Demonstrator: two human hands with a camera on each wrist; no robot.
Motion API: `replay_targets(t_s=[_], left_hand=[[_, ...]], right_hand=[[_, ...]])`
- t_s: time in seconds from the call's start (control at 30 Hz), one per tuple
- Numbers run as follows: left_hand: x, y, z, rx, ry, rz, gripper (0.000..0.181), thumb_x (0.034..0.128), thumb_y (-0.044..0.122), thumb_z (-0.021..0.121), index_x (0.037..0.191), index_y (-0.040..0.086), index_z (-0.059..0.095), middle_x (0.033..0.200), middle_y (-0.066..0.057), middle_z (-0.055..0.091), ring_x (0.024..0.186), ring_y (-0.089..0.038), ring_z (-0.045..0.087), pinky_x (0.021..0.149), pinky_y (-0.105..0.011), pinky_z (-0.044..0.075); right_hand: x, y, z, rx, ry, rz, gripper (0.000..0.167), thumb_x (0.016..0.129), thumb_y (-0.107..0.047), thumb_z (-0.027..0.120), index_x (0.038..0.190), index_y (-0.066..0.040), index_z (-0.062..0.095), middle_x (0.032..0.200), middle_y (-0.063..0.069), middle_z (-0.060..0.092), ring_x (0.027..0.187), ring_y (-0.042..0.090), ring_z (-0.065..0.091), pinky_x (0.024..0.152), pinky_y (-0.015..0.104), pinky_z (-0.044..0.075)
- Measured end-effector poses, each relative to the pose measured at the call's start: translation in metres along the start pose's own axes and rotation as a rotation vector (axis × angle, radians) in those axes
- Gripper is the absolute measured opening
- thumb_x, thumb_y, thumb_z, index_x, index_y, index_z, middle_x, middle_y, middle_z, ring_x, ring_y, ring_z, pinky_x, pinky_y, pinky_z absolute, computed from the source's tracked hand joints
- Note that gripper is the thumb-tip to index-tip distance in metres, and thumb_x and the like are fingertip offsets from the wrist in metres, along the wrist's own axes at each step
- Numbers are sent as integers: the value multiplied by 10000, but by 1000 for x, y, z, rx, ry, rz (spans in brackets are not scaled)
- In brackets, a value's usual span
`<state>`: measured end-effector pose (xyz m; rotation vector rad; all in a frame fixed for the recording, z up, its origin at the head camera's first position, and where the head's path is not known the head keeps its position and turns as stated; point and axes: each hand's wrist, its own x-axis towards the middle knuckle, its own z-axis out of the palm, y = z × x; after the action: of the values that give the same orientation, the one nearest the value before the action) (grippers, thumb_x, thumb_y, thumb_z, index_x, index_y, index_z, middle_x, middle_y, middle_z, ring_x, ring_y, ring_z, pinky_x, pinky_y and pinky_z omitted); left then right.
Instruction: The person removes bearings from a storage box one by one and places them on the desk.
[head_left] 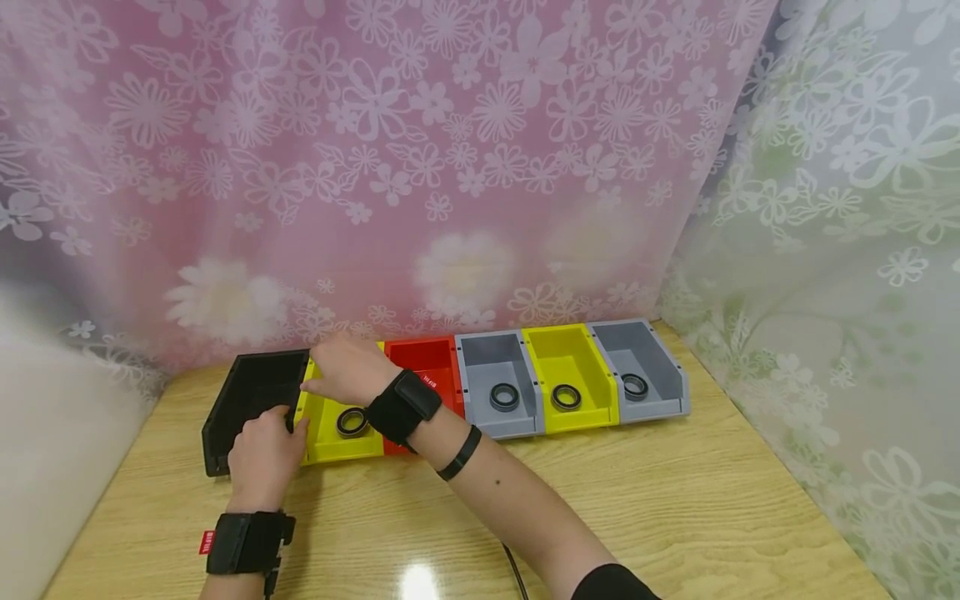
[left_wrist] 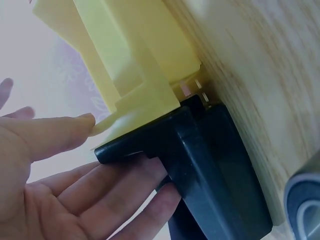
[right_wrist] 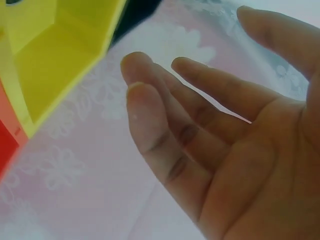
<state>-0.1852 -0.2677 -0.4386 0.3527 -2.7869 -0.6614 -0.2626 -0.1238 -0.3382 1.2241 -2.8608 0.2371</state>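
Note:
A black bin (head_left: 255, 375) stands at the left end of a joined row, beside a yellow bin (head_left: 322, 440) with a dark-rimmed ring (head_left: 341, 424) inside. My left hand (head_left: 264, 457) grips their adjoining walls at the front. In the left wrist view, the thumb of that hand (left_wrist: 65, 175) lies against the yellow bin (left_wrist: 145, 95), its fingers against the black bin (left_wrist: 200, 170). Over the yellow bin's back end is my right hand (head_left: 352, 371). The right wrist view shows this hand (right_wrist: 225, 135) holding nothing, fingers loosely bent, beside the yellow bin (right_wrist: 65, 65).
Rightward in the row come a red bin (head_left: 423, 354), a grey bin (head_left: 487, 350), another yellow bin (head_left: 562, 350) and another grey bin (head_left: 626, 342). The last three each hold a ring. A pink flowered curtain (head_left: 450, 167) hangs behind the wooden table (head_left: 637, 500).

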Motion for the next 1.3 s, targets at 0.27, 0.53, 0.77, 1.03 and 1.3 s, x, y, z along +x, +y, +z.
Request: replay_targets(t_s=[0.27, 0.53, 0.77, 1.03, 1.3], left_hand=[[0, 1, -1, 2, -1, -19, 444, 957, 153, 721, 1236, -179, 623, 1107, -404, 651, 718, -465, 675, 617, -575, 560], [-2, 0, -3, 1, 9, -14, 445, 954, 150, 721, 1235, -182, 623, 1096, -399, 657, 666, -418, 669, 591, -554, 559], [-1, 1, -4, -8, -23, -20, 460, 964, 153, 714, 1259, -183, 607, 1130, -403, 645, 692, -422, 675, 615, -560, 562], [0, 2, -2, -8, -18, -33, 460, 967, 150, 713, 1265, -182, 604, 1156, -404, 638, 785, -482, 685, 678, -598, 566], [-1, 2, -3, -8, -29, -33, 465, 972, 158, 707, 1270, -183, 599, 1161, -405, 635, 779, -478, 683, 674, -596, 565]], right_hand=[[12, 3, 27, 66, -103, 55, 300, 998, -390, 685, 833, -140, 660, 640, -35, 386, 533, 84, 410, 502, 183, 357], [19, 0, 52, 68, -161, 92, 272, 971, -360, 732, 857, -119, 678, 657, -35, 408, 577, 88, 459, 561, 197, 386], [23, -5, 69, -26, -182, 147, 237, 942, -398, 755, 944, -162, 741, 748, -63, 602, 646, 76, 573, 597, 233, 484], [23, -6, 81, -147, -174, 188, 189, 930, -392, 757, 955, -209, 801, 749, -82, 657, 673, 82, 610, 603, 251, 514], [19, -15, 85, -244, -175, 232, 118, 954, -312, 713, 909, -262, 811, 717, -95, 610, 587, 70, 518, 540, 241, 472]])
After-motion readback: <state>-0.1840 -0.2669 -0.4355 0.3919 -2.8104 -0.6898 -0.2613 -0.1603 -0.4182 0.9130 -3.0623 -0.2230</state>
